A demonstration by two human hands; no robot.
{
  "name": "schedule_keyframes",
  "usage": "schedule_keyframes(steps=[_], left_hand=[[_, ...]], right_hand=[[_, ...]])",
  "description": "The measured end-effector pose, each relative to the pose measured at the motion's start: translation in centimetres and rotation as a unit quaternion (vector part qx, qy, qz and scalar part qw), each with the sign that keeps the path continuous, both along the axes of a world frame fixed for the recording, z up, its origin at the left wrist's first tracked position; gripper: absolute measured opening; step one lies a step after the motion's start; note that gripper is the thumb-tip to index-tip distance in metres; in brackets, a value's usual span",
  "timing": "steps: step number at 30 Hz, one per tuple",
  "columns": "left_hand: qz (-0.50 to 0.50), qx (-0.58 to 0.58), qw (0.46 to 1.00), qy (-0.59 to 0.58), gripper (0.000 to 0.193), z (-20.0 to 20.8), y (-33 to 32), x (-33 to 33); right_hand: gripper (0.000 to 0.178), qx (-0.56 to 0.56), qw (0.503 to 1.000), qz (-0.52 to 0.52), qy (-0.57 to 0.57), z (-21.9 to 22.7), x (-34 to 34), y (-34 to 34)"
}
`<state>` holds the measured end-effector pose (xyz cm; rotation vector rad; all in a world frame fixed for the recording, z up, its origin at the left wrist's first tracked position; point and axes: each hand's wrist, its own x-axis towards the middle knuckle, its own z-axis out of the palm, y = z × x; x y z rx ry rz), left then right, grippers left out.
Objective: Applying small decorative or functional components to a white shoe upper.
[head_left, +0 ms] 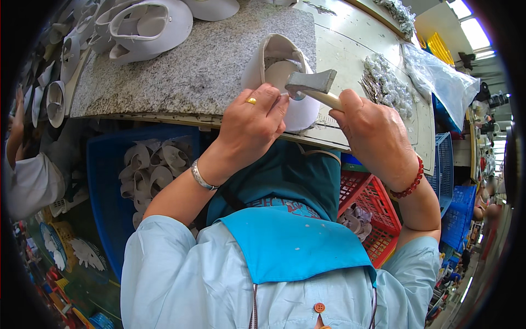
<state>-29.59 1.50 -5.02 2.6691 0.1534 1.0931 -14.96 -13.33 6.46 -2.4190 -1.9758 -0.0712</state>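
Note:
A white shoe upper (303, 114) stands at the front edge of the worktable, its opening facing up. My left hand (249, 118) is closed on its near rim, thumb and fingers pinched together; a ring and a metal bracelet show on that arm. In my right hand (378, 131) is a hammer (311, 82), gripped by its pale wooden handle. The grey hammer head hangs over the upper's opening, just right of my left fingertips. Whether the head touches the upper, I cannot tell.
Several white uppers (178, 24) lie on the speckled stone slab (192, 74). Small grey-white pieces (386, 82) are heaped at right beside a clear plastic bag (438, 77). Below are a blue bin (101, 186) and a red crate (383, 211) holding uppers. Another person's sleeve (35, 183) shows far left.

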Motion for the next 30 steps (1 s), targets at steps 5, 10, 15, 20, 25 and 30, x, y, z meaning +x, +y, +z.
schedule_keyframes(steps=[5,10,15,20,25,30], left_hand=[[-0.021,0.012,1.000,-0.020,0.035,-0.4,0.2,0.4],[-0.007,0.013,1.000,-0.019,0.035,-0.2,0.1,0.1],[-0.001,0.003,0.999,-0.033,0.036,-0.8,0.0,0.2],[-0.001,0.005,1.000,0.001,0.034,-0.9,0.1,0.2],[0.003,0.009,1.000,-0.006,0.034,-1.1,0.0,0.2],[0.003,0.001,0.999,-0.053,0.032,-1.1,0.2,0.4]], right_hand=[[0.025,-0.018,0.999,0.004,-0.028,0.6,0.0,-0.1],[0.026,0.013,1.000,0.012,-0.018,-0.1,1.0,-0.8],[0.021,0.106,0.989,-0.034,0.100,-1.7,0.9,-1.6],[0.019,0.088,0.990,-0.040,0.107,-3.1,1.3,-2.0],[0.018,0.122,0.983,-0.042,0.127,-3.4,1.0,-2.3],[0.017,0.120,0.982,-0.036,0.143,-4.4,1.4,-2.6]])
